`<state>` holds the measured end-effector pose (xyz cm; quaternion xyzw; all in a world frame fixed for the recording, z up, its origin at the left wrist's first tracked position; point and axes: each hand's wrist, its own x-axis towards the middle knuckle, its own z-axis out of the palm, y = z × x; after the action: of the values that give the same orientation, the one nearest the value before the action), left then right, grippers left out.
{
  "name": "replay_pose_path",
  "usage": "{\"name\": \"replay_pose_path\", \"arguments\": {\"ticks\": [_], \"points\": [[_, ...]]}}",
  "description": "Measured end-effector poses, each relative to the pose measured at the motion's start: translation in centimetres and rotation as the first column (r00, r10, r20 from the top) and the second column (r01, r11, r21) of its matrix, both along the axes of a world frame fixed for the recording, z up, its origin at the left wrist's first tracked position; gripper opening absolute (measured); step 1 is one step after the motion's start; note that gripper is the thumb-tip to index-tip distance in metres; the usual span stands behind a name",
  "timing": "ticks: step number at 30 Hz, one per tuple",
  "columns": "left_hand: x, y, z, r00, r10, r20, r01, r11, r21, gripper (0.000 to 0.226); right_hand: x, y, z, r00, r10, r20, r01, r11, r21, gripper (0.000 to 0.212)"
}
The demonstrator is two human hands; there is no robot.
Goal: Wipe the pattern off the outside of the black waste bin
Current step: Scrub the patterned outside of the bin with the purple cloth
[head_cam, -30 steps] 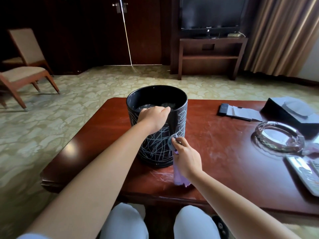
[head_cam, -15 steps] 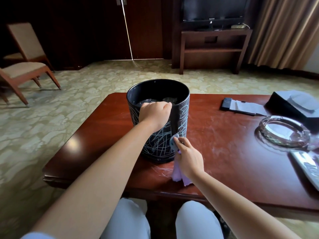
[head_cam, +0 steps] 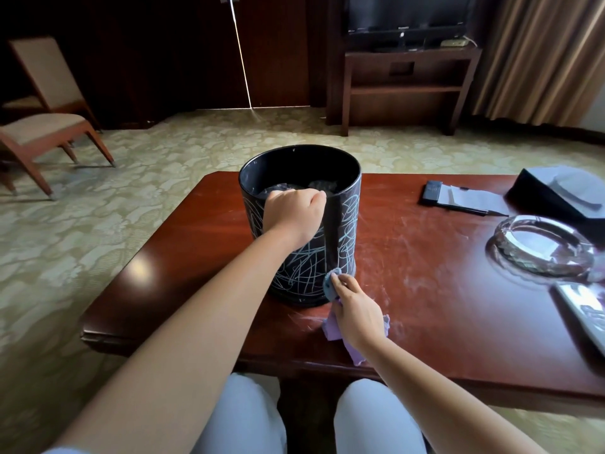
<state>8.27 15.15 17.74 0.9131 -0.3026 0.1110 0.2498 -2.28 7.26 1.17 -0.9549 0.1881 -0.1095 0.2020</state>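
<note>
The black waste bin (head_cam: 343, 231) stands upright on the red-brown table (head_cam: 425, 290), its outside covered in pale scribbled lines. A clean black vertical strip runs down the wall facing me. My left hand (head_cam: 293, 214) grips the near rim, fingers curled over the edge. My right hand (head_cam: 355, 306) holds a purple cloth (head_cam: 332, 327) and presses a bunched corner of it against the bin's wall low down, near the base. The cloth's loose end trails on the table under my wrist.
A glass ashtray (head_cam: 540, 247), a remote control (head_cam: 586, 309), a dark tissue box (head_cam: 556, 194) and a notepad with a black holder (head_cam: 458, 199) lie on the table's right side. Pale smears mark the tabletop. A chair (head_cam: 42, 126) stands far left, a TV stand (head_cam: 406, 83) behind.
My right hand has slid the cloth down the bin's wall toward its base. The left hand keeps its grip on the rim. The view has tilted slightly.
</note>
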Motion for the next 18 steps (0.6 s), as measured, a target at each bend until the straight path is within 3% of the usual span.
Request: {"name": "replay_pose_path", "arguments": {"ticks": [7,13,18], "points": [[0.0,0.0,-0.2,1.0,-0.003,0.03,0.004,1.0,-0.018,0.046,0.5,-0.3,-1.4,0.967,0.103,-0.233,-0.096,0.995,0.04,0.036],[0.1,0.0,-0.5,0.997,-0.011,0.073,0.014,0.999,-0.041,0.046,0.1,0.3,-2.3,0.993,-0.112,0.038,0.104,0.982,0.159,0.043],[0.3,-0.1,-0.8,0.996,-0.012,0.088,0.016,0.999,-0.042,0.045,0.5,0.0,-2.6,0.998,0.01,-0.066,-0.002,0.992,0.123,0.038]]}}
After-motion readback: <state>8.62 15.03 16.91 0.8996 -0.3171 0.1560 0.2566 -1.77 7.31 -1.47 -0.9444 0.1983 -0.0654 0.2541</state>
